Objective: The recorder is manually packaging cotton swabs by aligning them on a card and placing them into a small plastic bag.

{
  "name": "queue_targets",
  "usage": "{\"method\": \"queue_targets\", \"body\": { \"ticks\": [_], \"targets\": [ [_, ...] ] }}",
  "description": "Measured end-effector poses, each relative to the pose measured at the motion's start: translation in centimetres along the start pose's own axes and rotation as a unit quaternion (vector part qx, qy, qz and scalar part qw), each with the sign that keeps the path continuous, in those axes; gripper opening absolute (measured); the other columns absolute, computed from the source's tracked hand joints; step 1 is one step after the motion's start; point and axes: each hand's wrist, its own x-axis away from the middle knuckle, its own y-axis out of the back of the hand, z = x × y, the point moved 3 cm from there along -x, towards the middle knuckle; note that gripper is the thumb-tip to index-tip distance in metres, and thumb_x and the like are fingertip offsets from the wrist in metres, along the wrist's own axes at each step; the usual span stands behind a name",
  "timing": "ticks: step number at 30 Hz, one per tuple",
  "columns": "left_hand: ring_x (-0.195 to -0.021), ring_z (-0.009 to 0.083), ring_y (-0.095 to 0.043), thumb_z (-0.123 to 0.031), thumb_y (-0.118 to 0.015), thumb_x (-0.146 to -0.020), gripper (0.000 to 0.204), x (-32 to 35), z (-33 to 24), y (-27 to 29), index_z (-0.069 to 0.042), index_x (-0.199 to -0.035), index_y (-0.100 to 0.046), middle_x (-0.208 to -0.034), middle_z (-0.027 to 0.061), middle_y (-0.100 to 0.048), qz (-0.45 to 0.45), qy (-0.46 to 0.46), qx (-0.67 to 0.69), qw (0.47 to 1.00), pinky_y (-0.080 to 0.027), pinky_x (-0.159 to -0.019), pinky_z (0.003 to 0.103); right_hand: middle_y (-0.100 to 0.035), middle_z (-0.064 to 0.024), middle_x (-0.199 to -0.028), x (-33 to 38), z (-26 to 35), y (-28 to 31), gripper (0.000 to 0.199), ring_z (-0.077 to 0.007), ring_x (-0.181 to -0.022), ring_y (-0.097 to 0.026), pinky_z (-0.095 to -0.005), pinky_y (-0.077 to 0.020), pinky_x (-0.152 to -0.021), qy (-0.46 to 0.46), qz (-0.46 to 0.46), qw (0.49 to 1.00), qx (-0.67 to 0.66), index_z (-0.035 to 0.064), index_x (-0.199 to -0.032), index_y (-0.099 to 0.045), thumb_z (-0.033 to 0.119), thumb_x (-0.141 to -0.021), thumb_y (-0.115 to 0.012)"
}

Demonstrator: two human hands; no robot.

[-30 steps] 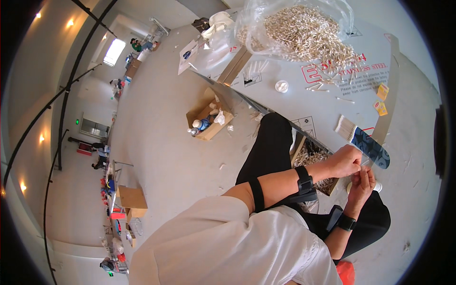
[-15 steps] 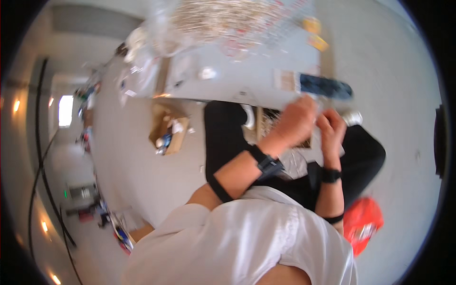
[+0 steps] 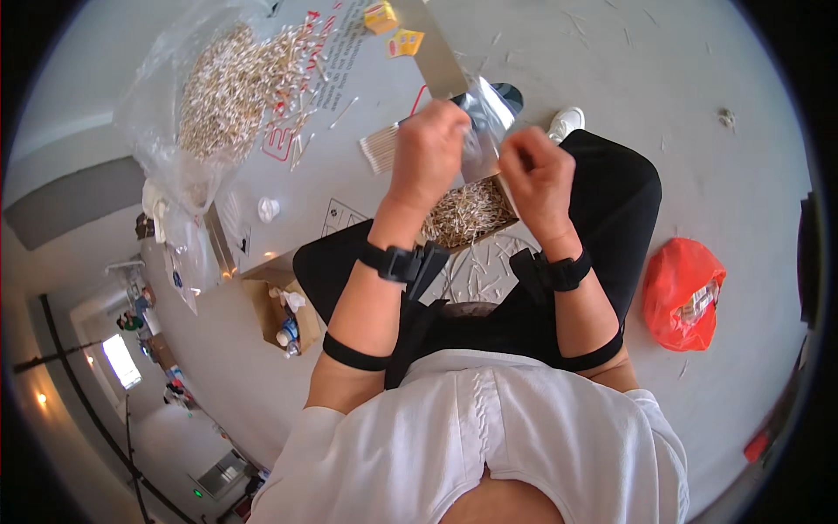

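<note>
A clear plastic bag [image 3: 484,118] stretches between my raised hands, its shiny film catching the light. My left hand [image 3: 428,148] pinches its left side, fingers closed. On the other side my right hand [image 3: 539,175] is curled shut at the bag's lower right edge; the exact fingertip contact is partly hidden. Just beyond my left hand, a neat row of cotton swabs [image 3: 378,148] lies on the table. Below the hands, an open box of loose cotton swabs [image 3: 467,214] sits between my legs, with more swabs [image 3: 480,266] scattered on the near side of it.
The grey table [image 3: 301,188] bears a large heap of cotton swabs [image 3: 236,96] spilling from a clear bag, a small white item [image 3: 268,209] and yellow packets [image 3: 405,43]. A cardboard box [image 3: 264,313] stands at left, a red bag [image 3: 683,293] on the floor at right.
My hands have moved apart, and the clear bag now shows spread between them. The whole view has turned, so the table now lies to the upper left.
</note>
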Motion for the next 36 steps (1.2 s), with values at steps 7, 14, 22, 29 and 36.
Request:
{"method": "queue_targets", "body": {
  "ticks": [7, 14, 22, 29, 36],
  "targets": [
    [-0.055, 0.0233, -0.061, -0.003, -0.072, -0.072, 0.015, -8.3, 5.7, -5.3, -0.003, -0.07, -0.058, -0.062, 0.009, -0.063, -0.085, 0.059, 0.091, 0.99, -0.048, -0.055, 0.034, -0.06, 0.0016, -0.074, -3.8, -8.1, 1.0, 0.018, -0.0044, -0.066, -0.048, -0.021, -0.0364, -0.056, -0.219, -0.162, 0.94, -0.206, 0.0012, -0.086, -0.069, 0.019, -0.089, -0.066],
    [-0.061, 0.028, -0.063, -0.002, -0.071, -0.071, 0.013, -9.2, 7.3, -9.9, -0.005, -0.074, -0.059, -0.066, 0.009, -0.065, 0.007, 0.066, 0.073, 0.995, -0.05, -0.058, 0.036, -0.062, 0.0015, -0.083, -4.8, -11.9, -0.6, 0.026, -0.0045, -0.067, -0.049, -0.0195, -0.0357, -0.054, -0.418, -0.132, 0.826, -0.354, 0.0022, -0.096, -0.071, 0.027, -0.089, -0.071],
    [-0.063, 0.0286, -0.062, -0.001, -0.07, -0.071, 0.013, -8.5, 7.3, -10.5, -0.004, -0.076, -0.058, -0.068, 0.0106, -0.063, 0.062, 0.028, 0.083, 0.994, -0.049, -0.059, 0.035, -0.059, 0.001, -0.077, -4.8, -11.4, -1.5, 0.016, -0.0044, -0.06, -0.048, -0.0181, -0.0339, -0.048, -0.416, -0.132, 0.807, -0.397, 0.0014, -0.09, -0.069, 0.017, -0.088, -0.072],
    [-0.061, 0.0208, -0.06, -0.002, -0.069, -0.074, 0.01, -7.5, 7.3, -9.0, -0.002, -0.078, -0.06, -0.067, 0.0083, -0.062, 0.091, 0.023, 0.135, 0.986, -0.049, -0.059, 0.033, -0.06, 0.0008, -0.075, -4.2, -10.0, -1.7, 0.012, -0.0032, -0.059, -0.047, -0.0183, -0.0331, -0.048, -0.389, -0.13, 0.824, -0.39, 0.0009, -0.087, -0.069, 0.012, -0.086, -0.074],
    [-0.073, 0.0079, -0.063, 0.0, -0.066, -0.079, 0.015, -7.2, 7.3, -5.5, 0.003, -0.094, -0.068, -0.078, 0.0055, -0.071, 0.18, 0.126, 0.213, 0.952, -0.05, -0.069, 0.024, -0.06, 0.0029, -0.068, -2.8, -7.9, -2.8, 0.011, -0.0044, -0.059, -0.046, -0.0218, -0.0334, -0.049, -0.309, -0.152, 0.887, -0.309, -0.0006, -0.077, -0.072, 0.008, -0.08, -0.077]
  ]
}}
